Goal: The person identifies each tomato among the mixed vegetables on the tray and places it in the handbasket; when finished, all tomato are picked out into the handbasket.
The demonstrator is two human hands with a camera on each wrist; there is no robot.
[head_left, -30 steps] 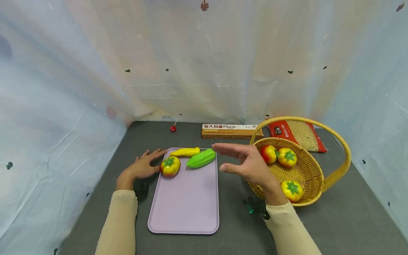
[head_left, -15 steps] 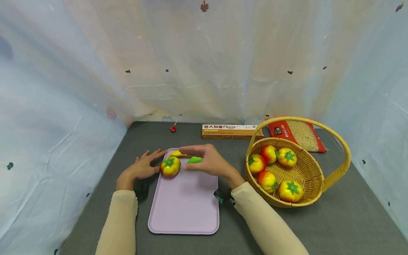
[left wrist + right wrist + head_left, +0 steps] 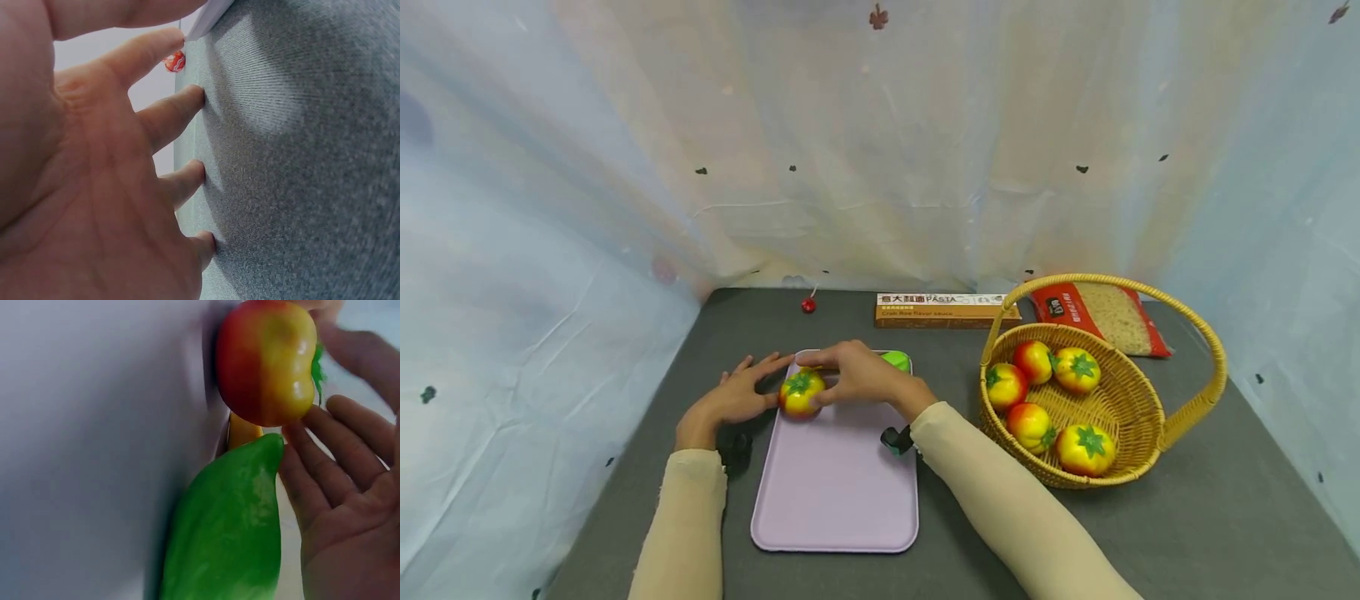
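Observation:
Near the far left corner of a lilac tray (image 3: 835, 492) sits a red-and-yellow tomato (image 3: 796, 402) with a green leafy top. My right hand (image 3: 867, 377) reaches over the tray to it, thumb and fingers apart around its right and far sides; in the right wrist view the fingers look fairly straight and not closed on it. A ridged green vegetable (image 3: 228, 531) lies close by, mostly covered by that hand in the head view, with a bit of a yellow vegetable (image 3: 242, 432) behind. My left hand (image 3: 730, 406) rests spread at the tray's left edge, fingertips on the table.
A yellow wicker basket (image 3: 1138, 396) with a tall handle stands on the right, holding several similar tomatoes (image 3: 1032, 427). Behind are a pasta box (image 3: 943, 312) and a red bag (image 3: 1101, 317). A small red ball-like thing (image 3: 808, 305) lies beyond the tray.
My right hand has moved left from beside the basket, across the green vegetable, to the tomato on the tray. The basket's tomatoes are uncovered. My left hand stays put.

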